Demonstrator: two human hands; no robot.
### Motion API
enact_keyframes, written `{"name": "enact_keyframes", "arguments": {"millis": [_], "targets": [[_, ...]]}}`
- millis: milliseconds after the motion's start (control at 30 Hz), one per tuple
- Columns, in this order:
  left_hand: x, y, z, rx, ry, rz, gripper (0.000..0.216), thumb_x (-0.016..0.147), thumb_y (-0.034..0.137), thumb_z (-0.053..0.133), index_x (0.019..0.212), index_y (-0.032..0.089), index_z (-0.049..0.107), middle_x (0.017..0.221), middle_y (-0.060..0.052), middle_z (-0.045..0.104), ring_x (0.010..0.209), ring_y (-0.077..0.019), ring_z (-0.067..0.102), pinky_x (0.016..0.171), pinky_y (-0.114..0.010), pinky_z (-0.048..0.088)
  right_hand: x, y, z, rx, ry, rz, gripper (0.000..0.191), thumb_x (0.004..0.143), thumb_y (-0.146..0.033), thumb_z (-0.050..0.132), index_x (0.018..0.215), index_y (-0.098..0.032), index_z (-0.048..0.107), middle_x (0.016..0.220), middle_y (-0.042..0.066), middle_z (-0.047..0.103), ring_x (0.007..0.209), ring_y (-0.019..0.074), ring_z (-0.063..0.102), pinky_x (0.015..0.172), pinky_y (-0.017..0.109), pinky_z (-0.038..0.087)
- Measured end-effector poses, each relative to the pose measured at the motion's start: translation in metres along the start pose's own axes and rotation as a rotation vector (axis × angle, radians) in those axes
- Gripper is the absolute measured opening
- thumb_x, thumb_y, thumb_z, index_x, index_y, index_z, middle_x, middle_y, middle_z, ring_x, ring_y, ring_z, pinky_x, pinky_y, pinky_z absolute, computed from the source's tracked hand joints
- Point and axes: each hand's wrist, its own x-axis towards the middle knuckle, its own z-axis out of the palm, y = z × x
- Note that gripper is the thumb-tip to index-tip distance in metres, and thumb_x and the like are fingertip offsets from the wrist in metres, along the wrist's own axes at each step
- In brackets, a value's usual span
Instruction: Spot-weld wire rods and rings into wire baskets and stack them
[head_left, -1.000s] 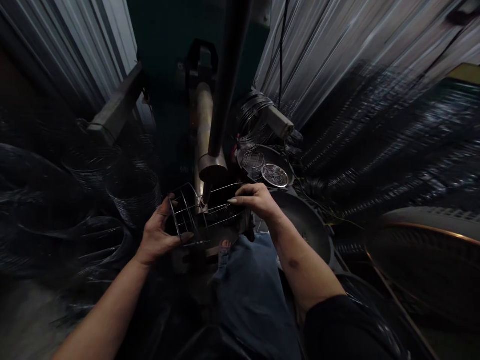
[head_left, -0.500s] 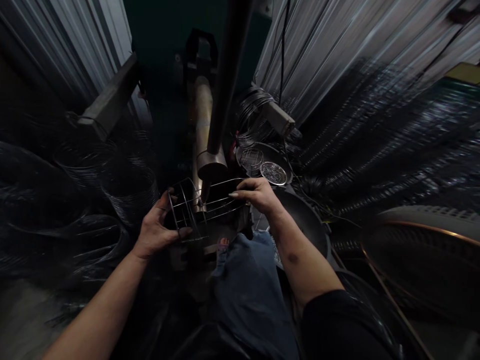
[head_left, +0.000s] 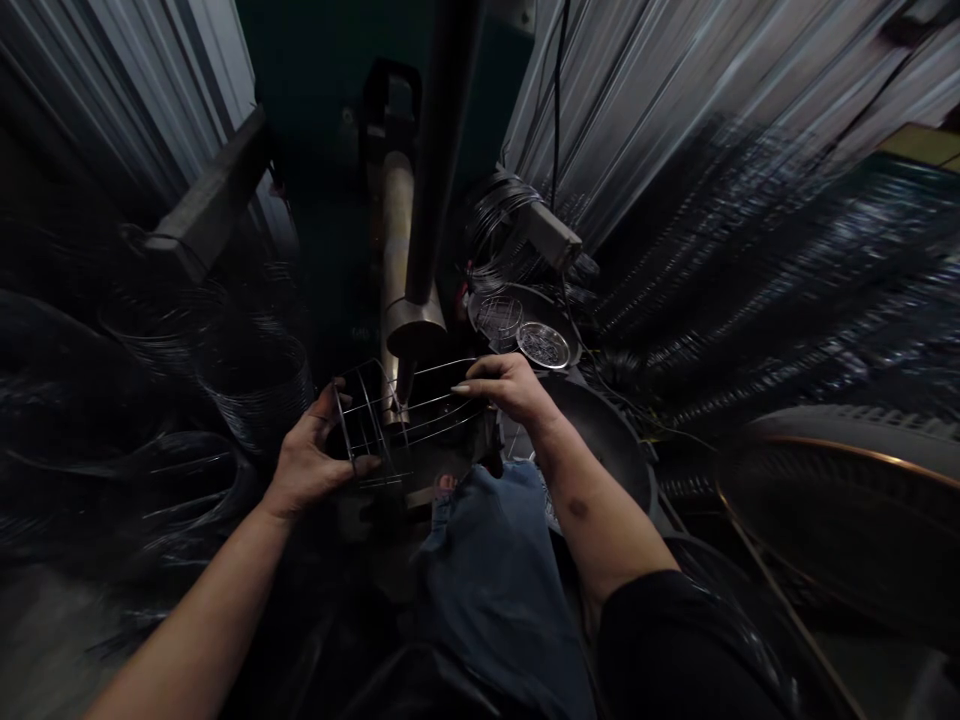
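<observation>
A thin wire frame (head_left: 435,402), shaped like an open basket or rack, is held level between my two hands. My left hand (head_left: 309,458) grips its left end, thumb below and fingers on the upper rim. At the other end, my right hand (head_left: 506,388) pinches the wires between thumb and fingers. The frame sits around the tip of a machine's lower metal arm (head_left: 396,385). Just above it is the upper electrode rod (head_left: 406,378), coming down from a round metal head (head_left: 416,325). Whether the rod touches the wire I cannot tell.
Behind stands a dark green machine body (head_left: 315,200). A wire coil (head_left: 499,225) hangs on a beam at right, above a pan with a small round dish (head_left: 544,345). A dark basin (head_left: 600,440) lies beside my right forearm. Stacked wire rings (head_left: 255,385) stand left, a fan (head_left: 832,500) right.
The whole view has shifted slightly, so everything appears a little further left. Both hands keep their hold, and the wire frame stays at about the same place on the machine arm.
</observation>
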Motion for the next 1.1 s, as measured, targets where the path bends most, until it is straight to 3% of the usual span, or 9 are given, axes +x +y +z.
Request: {"name": "enact_keyframes", "arguments": {"millis": [533, 767, 1100], "targets": [[0.009, -0.001, 0.005, 0.007, 0.009, -0.065, 0.112, 0.042, 0.032, 0.09, 0.141, 0.02, 0.038, 0.133, -0.013, 0.053, 0.12, -0.0321, 0.052, 0.106, -0.051, 0.036, 0.008, 0.002, -0.003, 0.026, 0.008, -0.003, 0.029, 0.056, -0.04, 0.078, 0.062, -0.014, 0.067, 0.052, -0.004, 0.052, 0.051, 0.0083, 0.043, 0.053, 0.024, 0.033], [0.007, 0.003, 0.005, 0.017, -0.013, -0.131, 0.111, 0.044, 0.032, 0.089, 0.141, 0.02, 0.037, 0.134, -0.015, 0.052, 0.121, -0.0338, 0.051, 0.105, -0.053, 0.037, 0.008, 0.009, 0.002, 0.024, 0.133, -0.194, 0.032, 0.055, -0.044, 0.079, 0.059, -0.016, 0.064, 0.06, -0.002, 0.053, 0.058, 0.01, 0.046, 0.058, 0.025, 0.036], [0.008, 0.013, 0.005, 0.09, -0.006, -0.164, 0.112, 0.044, 0.035, 0.088, 0.142, 0.017, 0.036, 0.129, -0.015, 0.057, 0.12, -0.0325, 0.053, 0.105, -0.052, 0.037, 0.011, 0.018, 0.005, 0.03, 0.185, -0.299, 0.026, 0.057, -0.037, 0.08, 0.06, -0.016, 0.065, 0.059, -0.003, 0.051, 0.056, 0.0088, 0.045, 0.054, 0.024, 0.034]]}}
